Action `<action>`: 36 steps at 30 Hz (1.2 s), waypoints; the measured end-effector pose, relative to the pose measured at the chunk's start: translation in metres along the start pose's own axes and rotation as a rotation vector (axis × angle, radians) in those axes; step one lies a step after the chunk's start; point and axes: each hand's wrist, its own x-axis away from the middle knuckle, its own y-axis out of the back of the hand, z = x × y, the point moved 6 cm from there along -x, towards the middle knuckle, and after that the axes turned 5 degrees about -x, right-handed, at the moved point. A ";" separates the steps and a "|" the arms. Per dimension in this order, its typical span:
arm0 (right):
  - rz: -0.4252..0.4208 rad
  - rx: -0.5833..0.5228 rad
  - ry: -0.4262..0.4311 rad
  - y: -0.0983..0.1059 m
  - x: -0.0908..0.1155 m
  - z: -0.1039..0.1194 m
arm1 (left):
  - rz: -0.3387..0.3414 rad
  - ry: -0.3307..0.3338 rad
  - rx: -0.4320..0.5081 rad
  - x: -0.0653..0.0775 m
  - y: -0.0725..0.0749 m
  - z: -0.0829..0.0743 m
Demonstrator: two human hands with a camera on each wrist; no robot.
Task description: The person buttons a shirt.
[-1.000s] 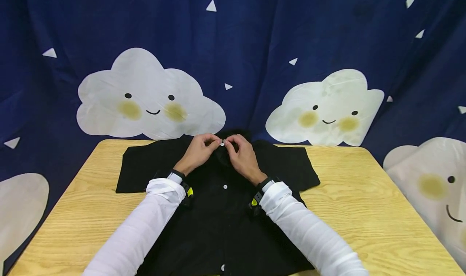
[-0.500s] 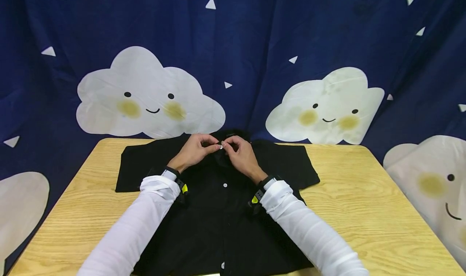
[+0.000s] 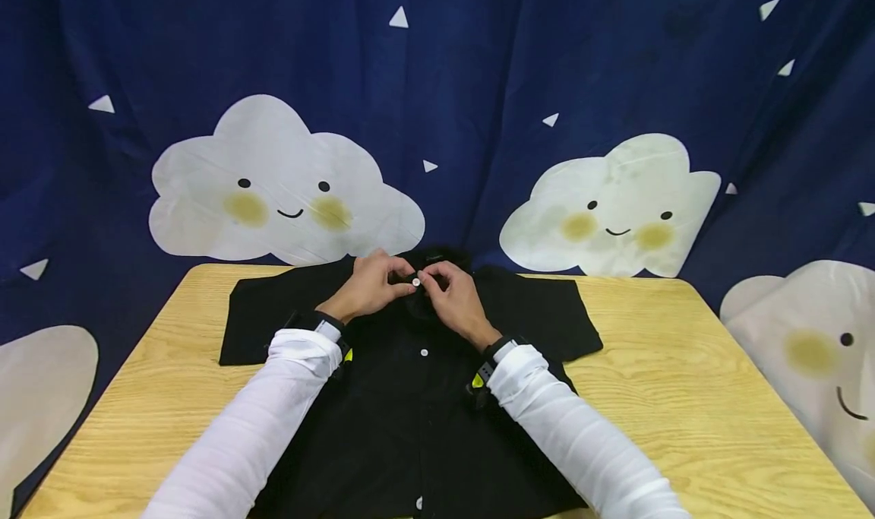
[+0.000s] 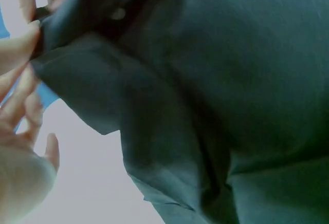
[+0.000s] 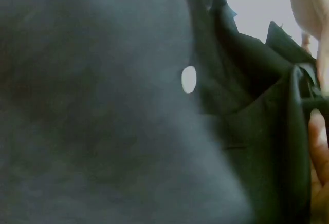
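Observation:
A black short-sleeved shirt (image 3: 403, 428) lies front up, its collar toward the back. At the collar, my left hand (image 3: 368, 285) holds the front edge with thumb and forefinger, which stand a little apart beside a white top button (image 3: 415, 282). On the button's other side my right hand (image 3: 459, 300) pinches the cloth by the collar. Lower on the front sits another white button (image 3: 424, 352). The right wrist view shows a white button (image 5: 188, 79) and a buttonhole (image 5: 235, 147) in the cloth. Whether the top button is through its hole, I cannot tell.
The shirt lies on a light wooden table (image 3: 683, 382), with bare wood on both sides. Behind the table hangs a dark blue curtain (image 3: 465, 71) with smiling clouds. A further button (image 3: 419, 503) shows near the hem.
Both hands have come slightly nearer with the collar cloth. The left thumb and forefinger have spread apart, and the top button, partly covered half a second ago, now shows fully.

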 end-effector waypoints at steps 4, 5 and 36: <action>-0.015 -0.028 -0.004 0.005 -0.007 -0.001 | -0.116 -0.008 -0.054 -0.004 -0.001 0.000; -0.016 -0.031 -0.003 0.006 -0.009 -0.002 | -0.140 -0.002 -0.071 -0.006 0.000 0.000; 0.350 0.886 -0.230 -0.033 0.017 -0.028 | -0.064 0.341 0.378 0.004 -0.055 0.032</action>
